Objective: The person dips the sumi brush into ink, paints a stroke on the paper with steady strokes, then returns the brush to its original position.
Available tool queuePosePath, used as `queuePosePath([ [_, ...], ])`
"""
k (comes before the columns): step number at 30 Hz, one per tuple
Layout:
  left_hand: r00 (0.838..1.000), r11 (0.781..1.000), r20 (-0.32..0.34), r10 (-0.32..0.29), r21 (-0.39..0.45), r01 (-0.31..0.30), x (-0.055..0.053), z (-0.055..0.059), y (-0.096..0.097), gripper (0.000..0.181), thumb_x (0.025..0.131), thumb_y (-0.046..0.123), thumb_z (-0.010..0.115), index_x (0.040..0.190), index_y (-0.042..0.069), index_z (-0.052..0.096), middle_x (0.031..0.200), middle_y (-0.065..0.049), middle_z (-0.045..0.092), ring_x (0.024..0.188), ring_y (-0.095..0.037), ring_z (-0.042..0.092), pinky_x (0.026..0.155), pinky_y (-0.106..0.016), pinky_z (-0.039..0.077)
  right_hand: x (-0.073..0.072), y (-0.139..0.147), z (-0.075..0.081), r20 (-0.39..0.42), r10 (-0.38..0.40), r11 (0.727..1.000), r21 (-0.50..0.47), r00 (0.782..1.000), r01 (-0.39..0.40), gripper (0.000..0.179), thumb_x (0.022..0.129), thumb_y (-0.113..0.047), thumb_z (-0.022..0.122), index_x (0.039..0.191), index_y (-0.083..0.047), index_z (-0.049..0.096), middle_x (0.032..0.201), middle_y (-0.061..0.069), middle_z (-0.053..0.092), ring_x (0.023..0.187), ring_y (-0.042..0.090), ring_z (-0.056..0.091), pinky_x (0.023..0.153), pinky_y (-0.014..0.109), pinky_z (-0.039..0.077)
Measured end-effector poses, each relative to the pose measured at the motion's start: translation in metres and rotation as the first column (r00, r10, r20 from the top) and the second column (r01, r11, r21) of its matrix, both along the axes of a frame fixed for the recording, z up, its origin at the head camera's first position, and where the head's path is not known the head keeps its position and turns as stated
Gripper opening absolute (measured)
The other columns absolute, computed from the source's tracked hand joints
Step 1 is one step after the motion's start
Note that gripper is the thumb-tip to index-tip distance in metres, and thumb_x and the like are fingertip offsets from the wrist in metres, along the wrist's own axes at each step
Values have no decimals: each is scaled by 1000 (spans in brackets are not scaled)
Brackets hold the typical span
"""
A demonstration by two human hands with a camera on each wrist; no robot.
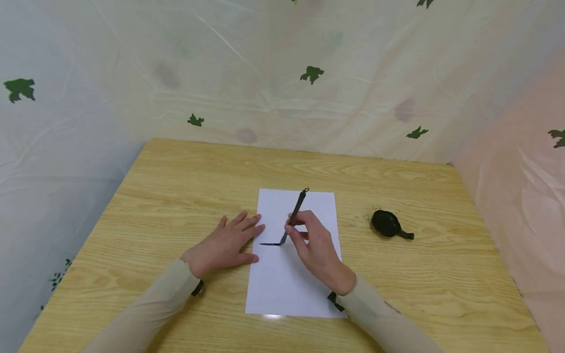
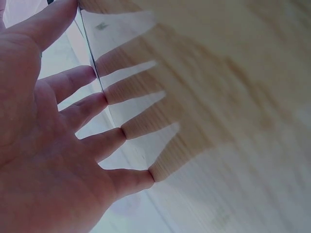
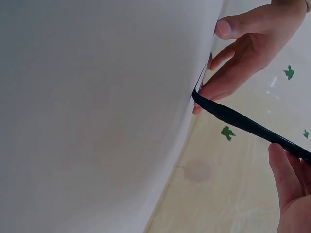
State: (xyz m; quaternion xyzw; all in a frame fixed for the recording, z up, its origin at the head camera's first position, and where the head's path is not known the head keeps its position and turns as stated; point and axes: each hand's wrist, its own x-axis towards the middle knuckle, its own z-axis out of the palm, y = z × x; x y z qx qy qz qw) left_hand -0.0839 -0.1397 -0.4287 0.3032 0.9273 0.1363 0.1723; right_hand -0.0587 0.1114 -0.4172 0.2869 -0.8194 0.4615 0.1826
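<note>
My right hand (image 1: 315, 247) pinches a dark ink brush (image 1: 298, 207) between thumb and fingers, its handle tilted up and away. The bent black tip (image 3: 200, 98) touches a white sheet of paper (image 1: 293, 289) at the right end of a short horizontal black stroke (image 1: 270, 244). Spread on the left edge of the sheet, my left hand (image 1: 227, 245) rests with fingers straight. In the left wrist view the left hand's fingertips (image 2: 138, 179) meet the tabletop, which mirrors them.
A small black ink dish (image 1: 386, 224) with a short handle stands to the right of the paper, dark specks beside it. The wood-grain table (image 1: 185, 171) backs onto a pale curtain (image 1: 265, 59) printed with green leaf-like shapes.
</note>
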Motion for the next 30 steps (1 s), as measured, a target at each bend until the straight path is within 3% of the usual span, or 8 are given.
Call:
queuePosePath([
  [7,1000,1000,-5,-1,-6,1,1,-1,0,77,95,50,72,158,15,45,169,-6,29,157,-38,16,115,-75,19,1,3,0,27,3,1000,-5,1000,-3,29,95,5,71,119,1,56,108,11,66,100,25,72,75,30,62],
  [30,1000,1000,-5,-7,5,7,0,-1,-1,77,96,51,71,159,16,44,169,-6,29,157,-38,15,114,-75,19,1,7,-3,1,-21,1000,-20,1000,21,29,92,8,72,116,2,57,108,12,66,98,27,72,73,29,62],
])
